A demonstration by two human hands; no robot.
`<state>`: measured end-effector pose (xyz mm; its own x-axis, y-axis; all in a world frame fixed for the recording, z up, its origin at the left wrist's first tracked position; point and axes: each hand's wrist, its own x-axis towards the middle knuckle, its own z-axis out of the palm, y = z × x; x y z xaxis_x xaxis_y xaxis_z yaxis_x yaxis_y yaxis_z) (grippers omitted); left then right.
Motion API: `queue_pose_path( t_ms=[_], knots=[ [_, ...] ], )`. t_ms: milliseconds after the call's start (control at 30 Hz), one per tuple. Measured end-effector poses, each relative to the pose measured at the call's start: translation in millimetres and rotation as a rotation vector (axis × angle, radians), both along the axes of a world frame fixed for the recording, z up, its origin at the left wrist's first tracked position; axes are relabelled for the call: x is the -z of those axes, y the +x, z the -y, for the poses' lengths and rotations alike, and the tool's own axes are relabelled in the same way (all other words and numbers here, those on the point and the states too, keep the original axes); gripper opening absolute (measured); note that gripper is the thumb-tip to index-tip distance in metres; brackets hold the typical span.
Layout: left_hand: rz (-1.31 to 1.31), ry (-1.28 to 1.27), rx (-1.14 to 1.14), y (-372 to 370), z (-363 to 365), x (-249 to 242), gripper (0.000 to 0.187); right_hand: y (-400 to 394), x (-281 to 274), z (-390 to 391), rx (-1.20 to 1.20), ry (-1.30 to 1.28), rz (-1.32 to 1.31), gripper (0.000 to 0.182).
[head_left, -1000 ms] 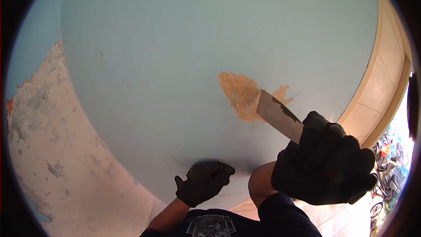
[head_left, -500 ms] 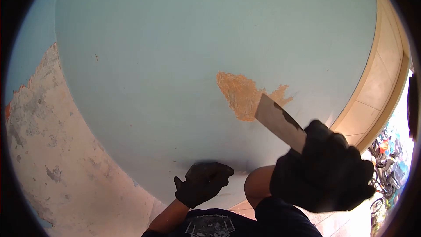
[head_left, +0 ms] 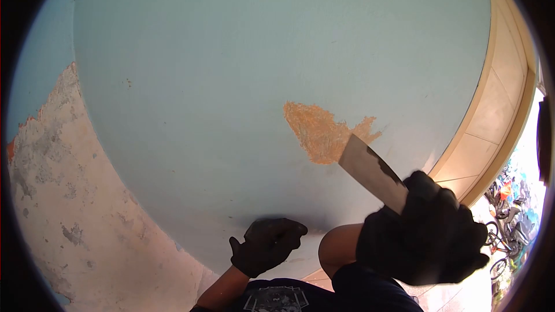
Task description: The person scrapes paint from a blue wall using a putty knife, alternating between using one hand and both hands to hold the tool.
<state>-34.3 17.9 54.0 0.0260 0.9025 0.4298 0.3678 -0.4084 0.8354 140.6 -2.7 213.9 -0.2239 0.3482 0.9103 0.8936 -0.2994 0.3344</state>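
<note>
My right hand point(head_left: 425, 234), in a black glove, is closed around a scraper with a wide flat metal blade point(head_left: 373, 173). The blade points up and left, and a dark uneven stain runs along its right edge. Its tip overlaps the lower right of a bare tan patch point(head_left: 318, 136) in the pale blue-green wall point(head_left: 202, 81). Whether the tip touches the wall, I cannot tell. Lower and to the left, my gloved left hand point(head_left: 269, 245) is close to the wall, loosely bent, one digit sticking out to the left, nothing visible in it.
On the left, another wall section point(head_left: 75, 196) shows worn, pinkish-grey plaster under peeling blue paint. A beige tiled band point(head_left: 483, 121) borders the wall on the right. Beyond it, several bicycles point(head_left: 506, 242) and colourful clutter stand in bright light.
The view has shifted slightly, so the tan patch appears a little lower. My right hand and the scraper have moved slightly down. My left hand has barely moved.
</note>
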Motion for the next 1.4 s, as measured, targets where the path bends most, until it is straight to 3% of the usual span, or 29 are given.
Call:
queue_pose_path(
  t_ms=[100, 200, 333, 767, 967, 1233, 1400],
  knots=[
    [-0.006, -0.016, -0.002, 1, 1, 4, 0.018, -2, 1, -15, 0.017, 0.165, 0.098, 0.012],
    [-0.018, -0.005, -0.003, -1, -1, 2, 0.018, -2, -4, -7, -0.104, 0.102, 0.065, 0.013],
    [-0.038, 0.046, -0.03, 2, 0, 3, 0.018, -17, -2, -21, -0.262, 0.188, -0.167, 0.011],
    [-0.018, -0.015, 0.004, -1, 1, 4, 0.02, -15, -1, -30, -0.746, 0.255, -0.359, 0.013],
    [-0.011, 0.052, 0.026, -1, -2, 9, 0.019, -14, 0, -37, -1.218, 0.255, -0.522, 0.014],
    [-0.049, 0.046, -0.016, 1, 1, 2, 0.017, -21, -3, -56, -2.308, 0.141, -0.808, 0.016],
    [-0.002, 0.017, 0.012, -2, -2, 5, 0.017, -21, -6, -60, -2.495, 0.118, -0.858, 0.017]
  ],
)
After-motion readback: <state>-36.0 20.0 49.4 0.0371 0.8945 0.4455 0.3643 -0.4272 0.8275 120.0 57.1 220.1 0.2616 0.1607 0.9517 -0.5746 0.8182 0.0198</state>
